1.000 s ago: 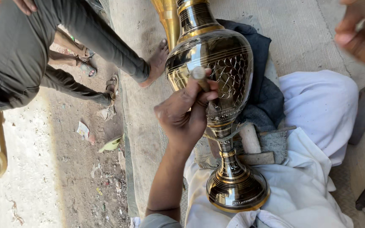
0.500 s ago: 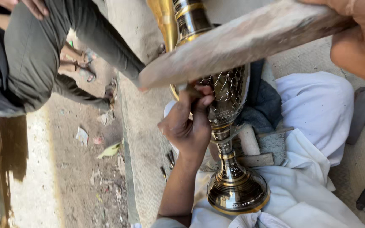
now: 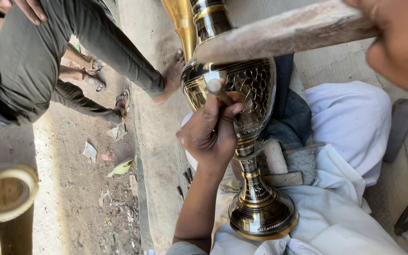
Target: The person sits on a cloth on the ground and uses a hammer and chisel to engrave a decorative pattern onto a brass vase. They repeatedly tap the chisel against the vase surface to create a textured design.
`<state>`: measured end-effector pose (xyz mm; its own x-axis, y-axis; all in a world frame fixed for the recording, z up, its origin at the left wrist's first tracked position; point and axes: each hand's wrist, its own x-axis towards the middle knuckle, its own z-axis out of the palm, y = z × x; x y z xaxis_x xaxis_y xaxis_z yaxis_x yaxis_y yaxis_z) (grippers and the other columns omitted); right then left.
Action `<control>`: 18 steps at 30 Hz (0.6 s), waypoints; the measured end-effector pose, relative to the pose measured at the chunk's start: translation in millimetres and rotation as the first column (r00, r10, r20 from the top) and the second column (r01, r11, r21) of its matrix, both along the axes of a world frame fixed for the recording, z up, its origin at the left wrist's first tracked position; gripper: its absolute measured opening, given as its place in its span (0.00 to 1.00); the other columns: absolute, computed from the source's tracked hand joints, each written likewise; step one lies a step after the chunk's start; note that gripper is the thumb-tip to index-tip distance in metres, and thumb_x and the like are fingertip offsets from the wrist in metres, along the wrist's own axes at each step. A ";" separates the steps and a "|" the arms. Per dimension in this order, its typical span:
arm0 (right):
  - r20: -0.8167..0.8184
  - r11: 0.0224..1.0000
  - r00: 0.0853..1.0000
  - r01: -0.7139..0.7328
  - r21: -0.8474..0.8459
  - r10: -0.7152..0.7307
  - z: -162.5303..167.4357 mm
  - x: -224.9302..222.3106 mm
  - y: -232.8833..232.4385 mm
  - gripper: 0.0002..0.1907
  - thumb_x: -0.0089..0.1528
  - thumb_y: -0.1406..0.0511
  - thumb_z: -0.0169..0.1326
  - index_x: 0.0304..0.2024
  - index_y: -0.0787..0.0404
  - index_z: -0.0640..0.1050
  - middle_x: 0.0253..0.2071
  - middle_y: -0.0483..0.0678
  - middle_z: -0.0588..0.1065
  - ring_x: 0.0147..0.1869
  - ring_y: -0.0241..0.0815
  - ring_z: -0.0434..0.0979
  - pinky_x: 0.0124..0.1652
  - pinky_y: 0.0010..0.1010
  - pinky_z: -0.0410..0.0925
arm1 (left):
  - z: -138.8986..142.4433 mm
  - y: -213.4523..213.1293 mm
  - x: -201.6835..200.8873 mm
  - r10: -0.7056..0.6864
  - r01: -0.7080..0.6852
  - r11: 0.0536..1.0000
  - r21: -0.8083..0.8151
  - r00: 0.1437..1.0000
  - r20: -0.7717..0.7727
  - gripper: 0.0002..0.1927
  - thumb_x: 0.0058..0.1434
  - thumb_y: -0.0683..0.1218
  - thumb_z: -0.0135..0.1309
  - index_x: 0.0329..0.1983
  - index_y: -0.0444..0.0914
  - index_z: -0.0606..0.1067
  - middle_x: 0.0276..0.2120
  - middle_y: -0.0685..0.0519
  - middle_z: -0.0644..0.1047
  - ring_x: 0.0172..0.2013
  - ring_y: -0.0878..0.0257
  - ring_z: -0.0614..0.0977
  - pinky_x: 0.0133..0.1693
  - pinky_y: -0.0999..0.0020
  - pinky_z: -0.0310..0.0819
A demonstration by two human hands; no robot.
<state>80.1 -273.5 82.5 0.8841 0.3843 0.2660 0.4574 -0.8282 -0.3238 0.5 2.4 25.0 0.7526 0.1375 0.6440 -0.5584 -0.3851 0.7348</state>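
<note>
left of the brass vase another person's trousered leg and bare foot rest on the mat. my left hand presses against the vase's belly, its grip closed around a small chisel set on the engraved lattice. the vase lies across my white-clothed lap, its foot toward me. above the vase, my right hand has its grip closed on a wooden mallet. much of the visible belly is patterned already; i judge the engraving well along, more left.
</note>
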 end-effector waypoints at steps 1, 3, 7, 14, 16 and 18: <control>0.009 1.000 1.000 -0.005 -0.018 0.005 0.9 1.6 1.6 0.26 0.61 0.81 0.51 0.62 0.66 0.74 0.45 0.61 0.79 0.46 0.51 0.81 0.45 0.36 0.73 | 1.1 1.4 0.8 -0.024 0.024 1.000 -0.009 1.000 -0.020 0.21 0.69 0.28 0.58 0.63 0.35 0.75 0.38 0.50 0.84 0.40 0.66 0.88 0.45 0.76 0.84; -0.029 0.999 0.999 0.015 0.042 -0.014 0.0 2.7 4.7 0.28 0.60 0.82 0.51 0.63 0.65 0.74 0.45 0.61 0.80 0.46 0.52 0.82 0.44 0.37 0.74 | 2.4 2.1 1.9 -0.021 0.021 1.000 -0.002 1.000 -0.015 0.22 0.69 0.28 0.57 0.63 0.36 0.74 0.41 0.47 0.84 0.40 0.65 0.88 0.46 0.74 0.85; -0.170 0.943 0.984 0.101 0.318 -0.048 -20.7 -2.6 4.0 0.19 0.66 0.79 0.52 0.59 0.65 0.75 0.46 0.59 0.79 0.50 0.49 0.81 0.48 0.35 0.73 | 3.0 -1.2 2.0 0.033 -0.034 0.999 0.015 0.998 0.047 0.25 0.64 0.27 0.57 0.63 0.36 0.72 0.47 0.42 0.82 0.43 0.61 0.87 0.48 0.70 0.85; -0.188 0.923 0.977 0.165 0.347 -0.103 -81.6 -5.3 -25.3 0.20 0.67 0.78 0.51 0.61 0.64 0.72 0.48 0.57 0.76 0.51 0.44 0.77 0.50 0.31 0.71 | 12.2 5.0 2.3 0.006 -0.007 0.980 0.199 1.000 0.006 0.25 0.65 0.30 0.62 0.63 0.41 0.75 0.38 0.53 0.85 0.39 0.69 0.88 0.43 0.75 0.84; -0.201 0.916 0.970 0.200 0.349 -0.135 -90.6 -10.6 -29.4 0.20 0.67 0.78 0.51 0.61 0.64 0.71 0.48 0.56 0.75 0.51 0.43 0.76 0.50 0.30 0.70 | 18.1 12.0 3.7 -0.120 0.126 0.974 0.189 0.992 -0.045 0.26 0.65 0.28 0.58 0.62 0.42 0.74 0.40 0.52 0.85 0.41 0.68 0.88 0.46 0.74 0.84; -0.177 0.908 0.977 0.180 0.378 -0.120 -94.3 -24.7 -33.2 0.21 0.67 0.78 0.51 0.62 0.64 0.70 0.49 0.55 0.74 0.51 0.42 0.75 0.51 0.28 0.69 | 24.3 19.8 9.8 -0.215 0.231 0.940 0.251 0.972 -0.090 0.27 0.63 0.28 0.57 0.62 0.42 0.74 0.40 0.52 0.85 0.40 0.67 0.88 0.46 0.73 0.83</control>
